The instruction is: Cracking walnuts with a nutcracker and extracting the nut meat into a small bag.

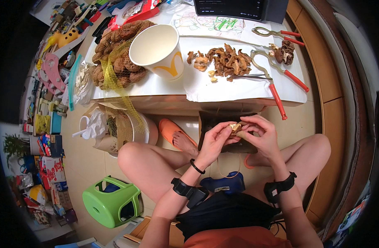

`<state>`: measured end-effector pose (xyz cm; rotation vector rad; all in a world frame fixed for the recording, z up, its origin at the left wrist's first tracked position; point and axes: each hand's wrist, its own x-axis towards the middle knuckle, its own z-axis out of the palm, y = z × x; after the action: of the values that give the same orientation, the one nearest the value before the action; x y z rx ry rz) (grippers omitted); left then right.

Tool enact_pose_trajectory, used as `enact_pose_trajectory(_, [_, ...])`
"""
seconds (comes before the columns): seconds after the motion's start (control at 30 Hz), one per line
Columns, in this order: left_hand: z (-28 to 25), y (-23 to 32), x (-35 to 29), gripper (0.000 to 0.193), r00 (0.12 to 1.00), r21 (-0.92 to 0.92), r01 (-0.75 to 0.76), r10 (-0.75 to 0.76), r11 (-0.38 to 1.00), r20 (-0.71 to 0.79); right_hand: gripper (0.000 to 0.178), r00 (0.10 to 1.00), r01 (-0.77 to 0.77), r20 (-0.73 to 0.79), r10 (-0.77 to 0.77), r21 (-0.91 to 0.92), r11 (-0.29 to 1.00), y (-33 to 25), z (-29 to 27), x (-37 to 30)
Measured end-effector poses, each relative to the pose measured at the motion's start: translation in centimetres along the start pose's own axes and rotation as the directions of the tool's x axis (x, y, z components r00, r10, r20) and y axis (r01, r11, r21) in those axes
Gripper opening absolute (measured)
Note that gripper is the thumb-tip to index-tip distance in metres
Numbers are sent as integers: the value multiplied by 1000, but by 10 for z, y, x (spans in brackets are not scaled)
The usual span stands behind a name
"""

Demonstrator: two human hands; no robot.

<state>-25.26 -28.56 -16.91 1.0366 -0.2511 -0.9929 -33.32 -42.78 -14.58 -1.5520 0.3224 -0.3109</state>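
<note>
White tabletop beyond my knees bears a yellow mesh bag full of wrinkled brown nuts, with a paper cup just beside it, its pale inner wall showing. Near my left leg, a white bin holds crumpled white paper. Over a dark open container, whose contents I cannot make out, my left hand pinches a light brown nut piece, while my right hand grips its other side, fingers curled.
</note>
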Motion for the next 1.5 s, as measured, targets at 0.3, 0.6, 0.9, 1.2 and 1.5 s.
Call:
enact_pose_trajectory(0.3, [-2,-5,0,33,999,54,53,-52,997,-3,22,974,222,0,-227,-221,950,-3,2,-2])
enact_pose_trajectory(0.6, [-9,-8,2,31,992,-2,115,-115,993,47,19,973,229,14,-232,-219,948,-3,0,-3])
enact_pose_trajectory(0.9, [5,-4,-1,33,993,-124,119,-121,985,-6,19,986,-117,-101,131,132,984,8,2,-9])
enact_pose_trajectory(1.2, [-1,-15,0,34,994,-254,67,-86,965,-67,19,983,-113,-111,144,247,962,25,9,-7])
enact_pose_trajectory(1.5, [-2,-15,-2,37,994,-236,105,-96,966,50,16,959,243,-90,-270,-234,941,14,6,-8])
